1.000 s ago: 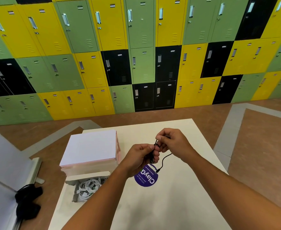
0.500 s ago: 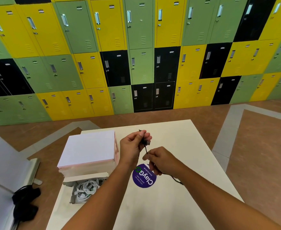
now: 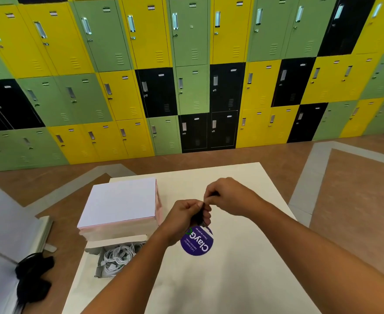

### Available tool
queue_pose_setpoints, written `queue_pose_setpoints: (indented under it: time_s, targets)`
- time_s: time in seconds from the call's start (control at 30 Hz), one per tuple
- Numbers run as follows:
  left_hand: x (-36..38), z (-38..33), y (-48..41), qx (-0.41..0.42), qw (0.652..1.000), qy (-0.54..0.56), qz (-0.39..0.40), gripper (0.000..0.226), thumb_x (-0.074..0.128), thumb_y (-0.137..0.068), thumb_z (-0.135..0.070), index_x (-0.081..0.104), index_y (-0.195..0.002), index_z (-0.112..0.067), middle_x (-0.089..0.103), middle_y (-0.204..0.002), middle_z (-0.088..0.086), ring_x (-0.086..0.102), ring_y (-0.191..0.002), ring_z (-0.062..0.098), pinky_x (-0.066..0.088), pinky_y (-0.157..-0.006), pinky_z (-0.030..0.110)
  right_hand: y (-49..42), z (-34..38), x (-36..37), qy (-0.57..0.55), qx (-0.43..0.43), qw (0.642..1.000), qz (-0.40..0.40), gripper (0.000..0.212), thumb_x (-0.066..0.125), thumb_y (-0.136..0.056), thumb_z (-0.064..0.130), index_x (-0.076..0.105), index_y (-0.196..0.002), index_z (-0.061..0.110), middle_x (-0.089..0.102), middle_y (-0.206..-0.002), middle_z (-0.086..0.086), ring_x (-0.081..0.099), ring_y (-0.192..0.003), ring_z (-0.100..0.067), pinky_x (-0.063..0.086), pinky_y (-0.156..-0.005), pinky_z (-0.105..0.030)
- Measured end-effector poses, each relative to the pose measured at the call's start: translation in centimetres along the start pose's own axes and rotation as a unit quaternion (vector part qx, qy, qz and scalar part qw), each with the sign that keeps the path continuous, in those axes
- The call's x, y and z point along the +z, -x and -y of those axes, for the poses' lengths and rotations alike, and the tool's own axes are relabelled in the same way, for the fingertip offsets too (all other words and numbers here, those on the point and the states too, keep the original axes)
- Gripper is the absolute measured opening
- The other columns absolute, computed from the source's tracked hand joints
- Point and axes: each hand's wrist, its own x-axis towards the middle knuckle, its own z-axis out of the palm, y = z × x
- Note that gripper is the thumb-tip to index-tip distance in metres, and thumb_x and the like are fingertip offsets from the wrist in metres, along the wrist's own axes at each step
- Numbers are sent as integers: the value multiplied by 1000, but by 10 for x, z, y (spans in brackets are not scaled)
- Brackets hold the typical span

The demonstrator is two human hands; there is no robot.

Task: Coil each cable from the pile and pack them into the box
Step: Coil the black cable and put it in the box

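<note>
My left hand (image 3: pixel 187 217) grips a small coil of thin black cable (image 3: pixel 199 217) above the cream table (image 3: pixel 243 268). My right hand (image 3: pixel 228 196) pinches the cable's loose end just above and to the right of the left fist; most of the cable is hidden inside the fingers. At the table's left edge an open box (image 3: pixel 91 245) holds several coiled white cables (image 3: pixel 118 257); its white lid (image 3: pixel 120 201) stands raised behind it.
A round purple sticker (image 3: pixel 197 242) lies on the table under my left hand. Black items (image 3: pixel 33 277) lie on the floor at the left by a grey panel (image 3: pixel 0 223). Coloured lockers (image 3: pixel 191 75) line the far wall.
My right hand rose from below the left hand to above and right of it, drawing up the dangling cable. My left hand sank a little, and no loose cable hangs down now.
</note>
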Motion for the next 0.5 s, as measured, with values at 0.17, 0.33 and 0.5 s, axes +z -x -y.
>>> queue_pose_setpoints:
  time_s: [0.17,0.33,0.5]
  targets:
    - [3,-16,1,-1,992,128,3,29,42,-106,-13,64,-92,-2,54,-69,7,52,-62,17,50,-63,27,-3,-14,5,-156,22,984,-79,13,66,-95,23,77,-91,19,71,-75,5,61,-64,-5,52,-63,-22]
    - [2,-15,-2,11,982,191,-12,27,44,-104,-13,60,-84,-3,47,-66,6,45,-61,17,44,-63,27,0,-13,20,-367,36,928,-55,15,63,-97,12,73,-92,3,71,-73,-10,68,-67,-19,58,-71,-35]
    - [3,-17,-1,3,977,209,-33,28,42,-104,-12,57,-82,-5,41,-62,3,43,-58,14,43,-60,27,3,-17,20,-346,35,937,-37,13,62,-97,13,74,-97,8,70,-78,-4,66,-69,-14,54,-65,-29]
